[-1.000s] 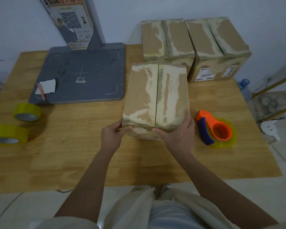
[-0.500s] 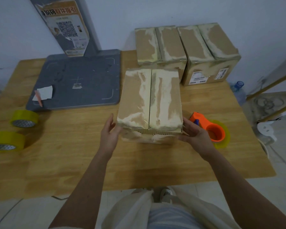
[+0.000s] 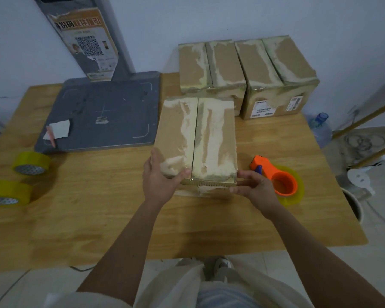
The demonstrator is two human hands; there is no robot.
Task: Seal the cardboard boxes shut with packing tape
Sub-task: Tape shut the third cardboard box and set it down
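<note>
Cardboard box [image 3: 197,138] mid-tabletop [image 3: 98,207], long axis running away from person, seam untaped. Left hand [image 3: 159,181] grips near-left corner; right hand [image 3: 252,190] loose, fingertips touching near-right corner. Tape dispenser [image 3: 278,181] just beside right hand, nearer.

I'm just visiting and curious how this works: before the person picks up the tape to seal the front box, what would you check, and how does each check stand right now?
1. Flaps of the front box closed flat, seam meeting down the middle: ok.
2. Box steadied: ok; the left hand grips its near left corner, the right hand touches its near right corner.
3. Tape holder close by: ok, on the table just right of the right hand.
4. A hand free to take it: not ok, both are at the box.
5. Loose tape end ready to pull: cannot tell.
6. Spare tape rolls: ok, two at the table's left edge.
</note>
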